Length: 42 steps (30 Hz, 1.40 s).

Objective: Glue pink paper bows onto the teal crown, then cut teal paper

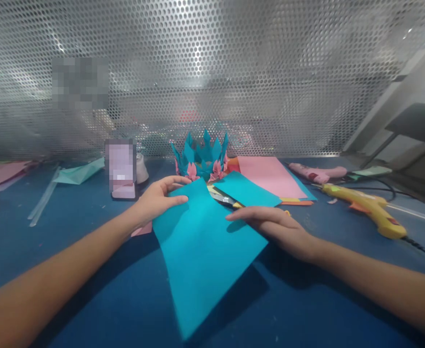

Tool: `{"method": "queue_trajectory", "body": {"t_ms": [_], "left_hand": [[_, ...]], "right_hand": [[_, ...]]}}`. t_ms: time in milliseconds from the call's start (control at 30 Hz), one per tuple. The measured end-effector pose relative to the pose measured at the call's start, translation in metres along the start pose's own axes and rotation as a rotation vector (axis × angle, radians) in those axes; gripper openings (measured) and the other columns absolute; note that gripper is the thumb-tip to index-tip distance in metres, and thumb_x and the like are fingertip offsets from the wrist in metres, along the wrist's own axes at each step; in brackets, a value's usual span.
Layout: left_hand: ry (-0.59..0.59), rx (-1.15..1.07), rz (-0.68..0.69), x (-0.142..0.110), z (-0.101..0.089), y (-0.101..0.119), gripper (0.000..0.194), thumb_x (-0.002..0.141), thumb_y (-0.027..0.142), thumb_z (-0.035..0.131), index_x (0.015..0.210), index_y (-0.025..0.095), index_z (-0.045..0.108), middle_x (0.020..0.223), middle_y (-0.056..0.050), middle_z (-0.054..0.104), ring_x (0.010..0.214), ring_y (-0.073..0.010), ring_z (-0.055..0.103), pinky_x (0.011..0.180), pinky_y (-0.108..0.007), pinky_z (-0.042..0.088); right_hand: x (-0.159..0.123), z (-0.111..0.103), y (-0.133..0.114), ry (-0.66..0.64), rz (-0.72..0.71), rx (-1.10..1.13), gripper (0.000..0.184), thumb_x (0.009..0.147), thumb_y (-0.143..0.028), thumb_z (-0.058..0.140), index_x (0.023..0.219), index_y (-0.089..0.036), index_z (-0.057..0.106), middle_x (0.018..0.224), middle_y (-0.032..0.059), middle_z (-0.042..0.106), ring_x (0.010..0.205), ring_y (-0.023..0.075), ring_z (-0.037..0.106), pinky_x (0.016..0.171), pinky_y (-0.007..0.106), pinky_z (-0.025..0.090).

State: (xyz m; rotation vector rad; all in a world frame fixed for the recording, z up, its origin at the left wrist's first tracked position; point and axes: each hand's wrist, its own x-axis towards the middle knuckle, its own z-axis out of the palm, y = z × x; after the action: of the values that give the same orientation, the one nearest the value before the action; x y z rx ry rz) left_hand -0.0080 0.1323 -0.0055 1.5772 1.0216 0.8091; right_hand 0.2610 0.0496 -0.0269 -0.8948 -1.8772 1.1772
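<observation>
A teal paper sheet [201, 251] hangs tilted above the blue table [89, 290], held at its far corners. My left hand [158, 197] pinches the sheet's top left corner, thumb on top. My right hand [270, 224] grips the right edge, fingers stretched along it and closed on the paper. Just behind the sheet lie scissors [225, 198] on a second teal sheet [247, 188]. A teal folded-paper crown with pink paper flowers [201, 157] stands further back.
A perforated metal screen [212, 72] closes off the back. Pink and orange sheets [270, 176] lie at centre right, a yellow glue gun [368, 208] with its cable and a pink glue gun [317, 173] at right. A phone [121, 169], a mint paper fold [78, 173] and glue sticks [44, 203] lie left.
</observation>
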Motion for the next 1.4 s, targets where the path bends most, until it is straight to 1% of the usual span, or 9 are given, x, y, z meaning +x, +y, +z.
{"method": "queue_trajectory", "body": {"t_ms": [167,333,567,700,867,967,1133,1267,1400], "left_hand": [[-0.007,0.029,0.157,-0.005,0.006,0.002,0.043,0.071,0.030,0.071,0.111,0.024,0.057,0.105,-0.005,0.066,0.097,-0.0207,0.062,0.082,-0.034,0.050],[-0.035,0.172,0.234,-0.013,0.014,0.010,0.016,0.076,0.034,0.064,0.084,0.022,0.073,0.104,-0.005,0.068,0.106,-0.0249,0.058,0.094,-0.037,0.044],[-0.146,0.299,0.270,-0.035,0.028,0.032,0.025,0.075,0.046,0.063,0.080,0.024,0.076,0.096,-0.006,0.071,0.095,-0.0265,0.062,0.085,-0.037,0.047],[-0.105,0.386,0.255,-0.042,0.034,0.036,0.018,0.069,0.039,0.070,0.077,0.025,0.075,0.091,-0.006,0.072,0.087,-0.0255,0.064,0.077,-0.035,0.050],[-0.023,0.257,0.139,-0.037,0.035,0.036,0.012,0.069,0.032,0.071,0.070,0.021,0.073,0.078,-0.004,0.072,0.071,-0.0198,0.064,0.063,-0.029,0.049],[0.091,0.029,-0.008,-0.031,0.035,0.033,0.019,0.065,0.036,0.075,0.072,0.019,0.071,0.073,-0.004,0.070,0.064,-0.0169,0.061,0.059,-0.027,0.048],[0.198,-0.304,-0.082,-0.027,0.042,0.017,0.027,0.064,0.036,0.077,0.080,0.018,0.065,0.072,0.000,0.067,0.061,-0.0115,0.058,0.056,-0.024,0.046],[0.169,-0.430,-0.099,-0.030,0.054,0.004,0.024,0.066,0.031,0.077,0.080,0.018,0.063,0.075,0.002,0.066,0.063,-0.0085,0.058,0.059,-0.022,0.046],[0.147,-0.476,-0.130,-0.035,0.061,0.001,0.031,0.065,0.027,0.079,0.085,0.019,0.057,0.065,0.006,0.062,0.060,-0.0083,0.057,0.058,-0.021,0.045]], "right_hand": [[0.006,0.005,0.001,-0.044,0.031,-0.073,0.024,0.084,-0.035,0.058,0.102,-0.021,0.065,0.094,0.0039,0.066,0.085,0.0158,0.061,0.076,0.029,0.050],[0.010,0.006,0.006,0.067,0.016,-0.103,0.030,0.078,-0.047,0.063,0.070,-0.018,0.060,0.065,-0.0007,0.054,0.060,0.0111,0.050,0.056,0.024,0.043],[0.011,0.005,0.004,0.213,-0.100,-0.253,0.036,0.080,-0.045,0.062,0.059,-0.019,0.050,0.080,0.0029,0.047,0.076,0.0153,0.049,0.066,0.028,0.043],[0.011,0.005,0.006,0.171,-0.089,-0.205,0.031,0.081,-0.042,0.062,0.062,-0.019,0.051,0.090,0.0048,0.051,0.085,0.0168,0.051,0.076,0.031,0.044],[0.011,0.008,0.009,0.179,-0.012,0.081,0.032,0.078,-0.048,0.065,0.083,-0.022,0.047,0.080,-0.0005,0.052,0.071,0.0129,0.052,0.064,0.027,0.047],[0.013,0.009,0.007,0.217,-0.020,0.175,0.046,0.076,-0.052,0.065,0.106,-0.028,0.040,0.111,0.0052,0.056,0.088,0.0160,0.057,0.075,0.033,0.051],[0.014,0.007,0.006,0.271,-0.035,0.187,0.064,0.077,-0.053,0.065,0.128,-0.032,0.031,0.146,0.0105,0.032,0.127,0.0234,0.041,0.104,0.046,0.037],[0.014,0.008,0.007,0.109,0.101,0.340,0.081,0.076,-0.056,0.063,0.141,-0.029,0.023,0.138,0.0133,0.046,0.121,0.0264,0.050,0.097,0.048,0.045],[0.014,0.011,0.003,0.054,0.250,0.354,0.066,0.072,-0.048,0.071,0.128,-0.023,0.048,0.119,0.0098,0.063,0.106,0.0262,0.061,0.088,0.044,0.052]]}}
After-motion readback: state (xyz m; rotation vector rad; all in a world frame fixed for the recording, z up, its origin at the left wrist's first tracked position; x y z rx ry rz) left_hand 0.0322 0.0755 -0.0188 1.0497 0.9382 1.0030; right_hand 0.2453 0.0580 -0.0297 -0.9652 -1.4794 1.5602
